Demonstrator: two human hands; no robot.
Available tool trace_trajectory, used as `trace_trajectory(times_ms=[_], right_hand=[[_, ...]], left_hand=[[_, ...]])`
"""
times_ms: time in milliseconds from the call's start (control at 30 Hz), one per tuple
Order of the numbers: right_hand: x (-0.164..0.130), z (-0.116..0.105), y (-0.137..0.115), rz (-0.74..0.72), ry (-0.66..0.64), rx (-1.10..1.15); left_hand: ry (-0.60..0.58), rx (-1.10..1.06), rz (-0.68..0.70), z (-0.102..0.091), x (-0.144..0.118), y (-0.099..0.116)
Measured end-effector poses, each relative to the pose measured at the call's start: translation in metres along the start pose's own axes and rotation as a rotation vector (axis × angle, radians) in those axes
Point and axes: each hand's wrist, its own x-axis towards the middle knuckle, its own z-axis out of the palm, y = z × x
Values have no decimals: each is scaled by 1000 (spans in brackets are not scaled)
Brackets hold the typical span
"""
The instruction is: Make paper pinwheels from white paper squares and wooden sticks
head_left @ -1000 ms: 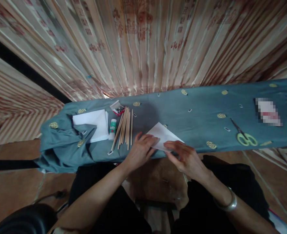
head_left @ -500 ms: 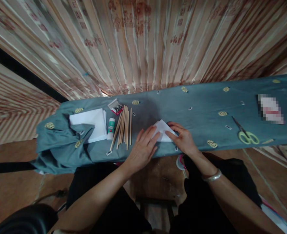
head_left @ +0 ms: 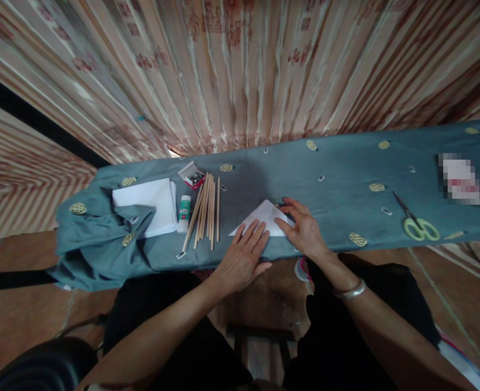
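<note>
A white sheet of paper point(head_left: 261, 217), folded into a triangle, lies on the blue-grey cloth point(head_left: 329, 190) near the table's front edge. My left hand point(head_left: 243, 256) rests flat on its lower left part, fingers spread. My right hand point(head_left: 303, 228) presses flat on its right part, a silver bangle on that wrist. Neither hand grips anything. The paper's lower edge is hidden under both hands.
Left of the paper lie several wooden sticks point(head_left: 206, 209), a glue stick point(head_left: 185, 209), a small open box of staples point(head_left: 193, 176) and a stack of white paper point(head_left: 148, 203). Green-handled scissors point(head_left: 417, 224) lie far right. A curtain hangs behind the table.
My right hand moved up from the paper's near corner onto its right side. The paper went from a larger sheet to a flat folded triangle. My left hand slid slightly toward me.
</note>
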Motion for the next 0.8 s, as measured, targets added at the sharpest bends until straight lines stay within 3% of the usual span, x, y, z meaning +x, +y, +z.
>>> trace_trajectory(times_ms=[800], right_hand=[[3, 2, -5, -69, 3, -87]], left_hand=[[-42, 54, -12, -1, 2, -1]])
